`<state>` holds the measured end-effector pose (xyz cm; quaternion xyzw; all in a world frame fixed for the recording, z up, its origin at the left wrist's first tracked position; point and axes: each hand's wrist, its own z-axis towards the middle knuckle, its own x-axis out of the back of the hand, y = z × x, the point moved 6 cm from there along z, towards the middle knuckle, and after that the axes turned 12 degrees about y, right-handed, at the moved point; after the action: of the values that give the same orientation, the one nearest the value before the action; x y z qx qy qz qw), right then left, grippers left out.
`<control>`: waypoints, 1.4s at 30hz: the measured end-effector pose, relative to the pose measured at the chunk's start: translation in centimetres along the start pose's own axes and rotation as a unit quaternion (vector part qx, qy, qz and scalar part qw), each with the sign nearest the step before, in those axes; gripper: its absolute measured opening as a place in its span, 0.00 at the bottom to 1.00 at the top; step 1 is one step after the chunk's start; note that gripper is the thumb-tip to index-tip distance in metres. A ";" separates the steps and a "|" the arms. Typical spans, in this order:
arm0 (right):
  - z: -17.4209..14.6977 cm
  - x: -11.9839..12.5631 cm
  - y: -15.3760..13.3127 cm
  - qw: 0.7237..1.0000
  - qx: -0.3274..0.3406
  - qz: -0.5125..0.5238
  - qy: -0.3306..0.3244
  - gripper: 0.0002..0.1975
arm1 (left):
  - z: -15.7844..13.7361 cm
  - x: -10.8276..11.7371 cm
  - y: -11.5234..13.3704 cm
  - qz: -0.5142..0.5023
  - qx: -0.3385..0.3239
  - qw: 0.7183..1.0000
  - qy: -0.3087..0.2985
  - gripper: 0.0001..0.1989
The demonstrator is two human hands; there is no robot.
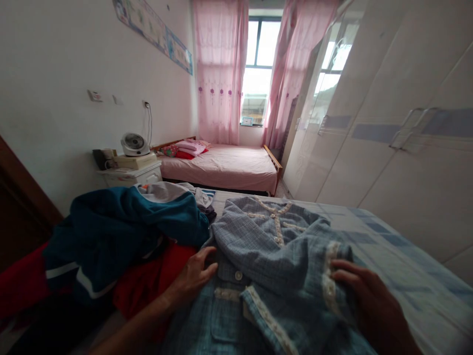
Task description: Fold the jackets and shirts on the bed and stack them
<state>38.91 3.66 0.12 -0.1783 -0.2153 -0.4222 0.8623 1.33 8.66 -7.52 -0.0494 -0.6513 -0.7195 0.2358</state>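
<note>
A blue-grey jacket [258,261] with cream braided trim and pale buttons lies spread on the bed in front of me, collar away from me. One sleeve is folded across its front, and the other reaches to the right. My right hand [369,291] has its fingers bent over the trimmed cuff on the right side; its thumb is hidden. At the jacket's left edge is my left hand [194,271], fingers loosely curved and thumb apart, with nothing visible between them. It is beside the fabric, perhaps touching it.
A heap of clothes, with a teal jacket [129,222] over red fabric [155,281], lies left. Blue-and-white checked bedding [384,236] covers my bed. Beyond stand a pink bed [229,165], a nightstand [144,175] with a small fan [135,144], and a white wardrobe [391,98] along the right.
</note>
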 end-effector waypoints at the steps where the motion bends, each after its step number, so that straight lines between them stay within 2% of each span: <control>1: -1.5 -0.1 0.5 0.998 -0.030 0.029 -0.046 0.08 | 0.3 -0.1 -0.2 -0.062 0.063 0.996 -0.002 0.20; 3: -4.1 -0.4 2.0 0.978 -0.146 0.088 -0.123 0.09 | 0.8 -0.5 -0.3 -0.163 0.161 0.973 0.002 0.20; 4: -5.1 -0.5 2.8 0.957 -0.228 0.110 -0.144 0.10 | 1.1 -0.8 -0.3 -0.191 0.192 0.962 0.010 0.20; 7: -6.6 -1.0 4.6 0.859 -0.470 0.150 -0.137 0.20 | 2.2 -2.1 -0.6 -0.222 0.242 0.943 0.043 0.17; 9: -6.1 -1.6 4.7 0.803 -0.558 0.183 -0.106 0.25 | 2.9 -3.0 -0.7 -0.248 0.260 0.930 0.077 0.13; 11: -4.3 -2.1 3.9 0.784 -0.576 0.216 -0.085 0.26 | 3.6 -3.8 -0.7 -0.280 0.267 0.916 0.104 0.07; 13: -1.8 -1.9 2.8 0.806 -0.544 0.223 -0.066 0.26 | 4.1 -4.3 -0.4 -0.312 0.277 0.902 0.116 0.01; 16: 1.4 0.7 1.4 0.891 -0.441 0.109 0.027 0.20 | 4.6 -4.6 -0.2 -0.340 0.289 0.886 0.122 0.08; 18: 1.9 2.4 0.6 0.932 -0.353 0.017 0.081 0.16 | 4.5 -4.3 -0.4 -0.343 0.289 0.884 0.131 0.09; 19: 1.5 2.6 0.5 0.944 -0.319 -0.003 0.082 0.15 | 4.3 -4.1 -0.5 -0.339 0.287 0.886 0.135 0.10; 21: -0.6 1.8 1.3 0.956 -0.292 0.000 0.019 0.16 | 3.7 -3.7 -0.8 -0.320 0.278 0.896 0.135 0.10; 24: -5.1 -0.1 3.9 0.935 -0.337 0.030 -0.107 0.17 | 2.5 -2.6 -0.7 -0.268 0.242 0.922 0.138 0.11; 26: -7.3 -0.5 5.4 0.909 -0.393 0.043 -0.127 0.19 | 2.0 -1.5 0.4 -0.233 0.195 0.941 0.152 0.16; 27: -7.8 -0.4 5.9 0.896 -0.426 0.051 -0.114 0.22 | 2.0 -0.9 1.5 -0.197 0.138 0.958 0.154 0.18; 29: -8.3 -0.3 6.1 0.859 -0.499 0.087 -0.080 0.28 | 2.4 -0.6 4.8 -0.074 -0.039 0.988 0.129 0.18; 30: -8.1 -0.5 5.7 0.836 -0.532 0.116 -0.070 0.30 | 2.6 -1.0 6.6 0.003 -0.137 0.985 0.100 0.16; 31: -7.7 -0.8 5.2 0.811 -0.561 0.150 -0.070 0.32 | 2.8 -1.8 7.9 0.078 -0.223 0.970 0.065 0.16; 32: -7.2 -1.2 4.5 0.791 -0.579 0.184 -0.076 0.32 | 3.1 -2.8 8.7 0.139 -0.282 0.949 0.031 0.16; 33: -6.4 -1.4 3.9 0.781 -0.584 0.207 -0.080 0.32 | 3.6 -3.7 8.8 0.179 -0.309 0.934 0.002 0.18; 34: -5.4 -1.3 3.4 0.791 -0.570 0.211 -0.070 0.30 | 4.4 -4.6 8.3 0.215 -0.313 0.925 -0.024 0.20; 35: -4.3 -0.7 3.0 0.821 -0.536 0.191 -0.044 0.28 | 5.2 -5.3 7.4 0.250 -0.301 0.919 -0.045 0.22; 37: -2.3 1.2 2.4 0.901 -0.419 0.107 0.028 0.22 | 6.7 -6.2 4.8 0.310 -0.253 0.913 -0.075 0.25; 38: -1.8 2.1 1.9 0.933 -0.352 0.061 0.052 0.19 | 7.3 -6.3 3.4 0.331 -0.229 0.911 -0.083 0.26; 40: -2.3 2.4 1.3 0.965 -0.261 0.015 0.024 0.17 | 8.0 -6.2 1.3 0.349 -0.205 0.910 -0.087 0.28; 42: -4.3 1.5 1.4 0.967 -0.242 0.022 -0.076 0.17 | 8.1 -6.0 0.5 0.349 -0.203 0.911 -0.087 0.29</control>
<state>41.79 1.37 -2.85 -0.4176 -0.1676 -0.4280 0.7838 4.94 18.12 -8.16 -0.3823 -0.4507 -0.7007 0.3996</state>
